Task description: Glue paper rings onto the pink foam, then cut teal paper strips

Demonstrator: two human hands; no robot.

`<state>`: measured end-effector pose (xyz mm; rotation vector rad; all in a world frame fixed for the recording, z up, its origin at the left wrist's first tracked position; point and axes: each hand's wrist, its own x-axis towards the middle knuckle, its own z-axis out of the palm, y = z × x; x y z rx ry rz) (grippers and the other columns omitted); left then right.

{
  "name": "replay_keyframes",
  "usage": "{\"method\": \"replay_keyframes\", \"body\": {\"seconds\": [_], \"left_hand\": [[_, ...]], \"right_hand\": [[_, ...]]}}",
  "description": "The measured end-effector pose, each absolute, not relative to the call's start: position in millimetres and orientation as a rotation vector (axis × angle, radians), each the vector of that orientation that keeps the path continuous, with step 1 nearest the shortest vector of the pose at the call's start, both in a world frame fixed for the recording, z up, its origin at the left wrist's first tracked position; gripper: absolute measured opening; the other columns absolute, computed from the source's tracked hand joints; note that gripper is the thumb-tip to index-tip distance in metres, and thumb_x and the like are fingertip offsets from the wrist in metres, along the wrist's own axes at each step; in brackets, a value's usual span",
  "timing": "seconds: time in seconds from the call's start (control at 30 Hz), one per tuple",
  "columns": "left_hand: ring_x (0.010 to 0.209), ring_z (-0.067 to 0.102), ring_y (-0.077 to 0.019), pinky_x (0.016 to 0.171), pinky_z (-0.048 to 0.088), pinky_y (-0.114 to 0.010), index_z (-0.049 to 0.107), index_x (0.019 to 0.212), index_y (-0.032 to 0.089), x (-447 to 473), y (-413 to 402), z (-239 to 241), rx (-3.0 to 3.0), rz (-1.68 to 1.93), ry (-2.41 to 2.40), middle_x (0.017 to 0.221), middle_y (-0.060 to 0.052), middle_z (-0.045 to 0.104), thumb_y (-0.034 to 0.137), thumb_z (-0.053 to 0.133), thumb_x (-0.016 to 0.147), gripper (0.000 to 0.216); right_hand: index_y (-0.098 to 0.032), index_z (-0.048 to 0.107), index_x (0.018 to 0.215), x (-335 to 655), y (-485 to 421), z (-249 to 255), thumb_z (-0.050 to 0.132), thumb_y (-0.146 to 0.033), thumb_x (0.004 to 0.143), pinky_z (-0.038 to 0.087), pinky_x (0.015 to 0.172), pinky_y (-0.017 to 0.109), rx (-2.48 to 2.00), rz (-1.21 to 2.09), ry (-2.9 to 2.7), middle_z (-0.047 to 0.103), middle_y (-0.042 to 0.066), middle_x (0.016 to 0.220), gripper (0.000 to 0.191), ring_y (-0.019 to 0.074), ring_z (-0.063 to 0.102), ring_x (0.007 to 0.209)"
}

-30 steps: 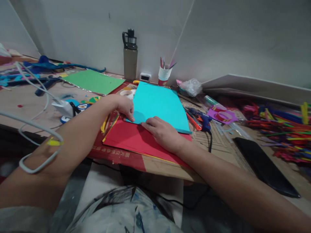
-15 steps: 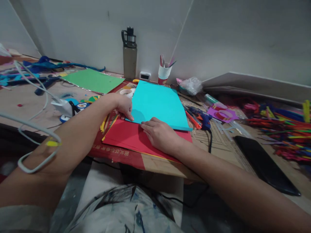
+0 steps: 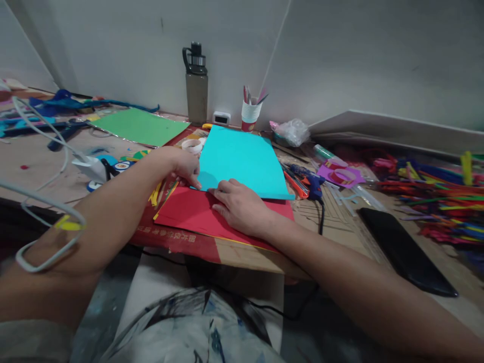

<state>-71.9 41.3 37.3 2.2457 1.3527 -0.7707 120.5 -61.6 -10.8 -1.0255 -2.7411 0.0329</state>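
A bright blue sheet of paper lies on a red sheet, with a narrow folded strip along its near edge. My left hand is at its near left corner, fingers curled and closed on the edge. Just to the right, my right hand rests over the near edge. Its fingertips touch the fold while the thumb sits apart on the red sheet. What lies under both palms is hidden.
Right of the paper are an orange cutter, a blue glue gun, a black phone and colourful pipe cleaners. Behind stand a bottle and a paper cup. A white cable hangs across my left forearm.
The view has shifted a little to the right. My right hand has slid slightly left along the blue paper's near edge, and its thumb has parted from the fingers. The left hand stays at the corner.
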Motion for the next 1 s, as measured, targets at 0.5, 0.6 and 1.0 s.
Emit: {"method": "replay_keyframes", "body": {"seconds": [0.5, 0.6, 1.0], "left_hand": [[0.058, 0.05, -0.0142, 0.056, 0.029, -0.026, 0.063, 0.068, 0.017, -84, 36, 53, 2.529, -0.512, 1.529, 0.064, -0.004, 0.063, 0.047, 0.063, 0.068, 0.03], [0.062, 0.053, -0.0139, 0.058, 0.031, -0.026, 0.066, 0.074, 0.017, -61, 23, 50, 2.637, -0.268, 1.33, 0.071, -0.005, 0.067, 0.041, 0.049, 0.08, 0.03], [0.062, 0.061, -0.0145, 0.057, 0.037, -0.024, 0.062, 0.084, 0.018, -43, 16, 30, 2.397, -0.426, 1.216, 0.072, -0.004, 0.07, 0.042, 0.05, 0.076, 0.028]], "right_hand": [[-0.015, 0.061, 0.113, 119, -60, -17, 0.043, -0.038, 0.094, 0.038, 0.086, 0.036, -1.042, 0.021, -2.707, 0.055, 0.01, 0.103, 0.035, 0.0214, 0.044, 0.093], [-0.015, 0.063, 0.113, 118, -59, -19, 0.044, -0.037, 0.094, 0.038, 0.087, 0.038, -1.04, 0.035, -2.684, 0.054, 0.012, 0.113, 0.034, 0.0221, 0.044, 0.096], [-0.011, 0.066, 0.094, 141, -70, -18, 0.035, -0.019, 0.096, 0.036, 0.083, 0.039, -1.056, -0.253, -2.79, 0.063, 0.012, 0.098, 0.032, 0.0227, 0.047, 0.091]]}}
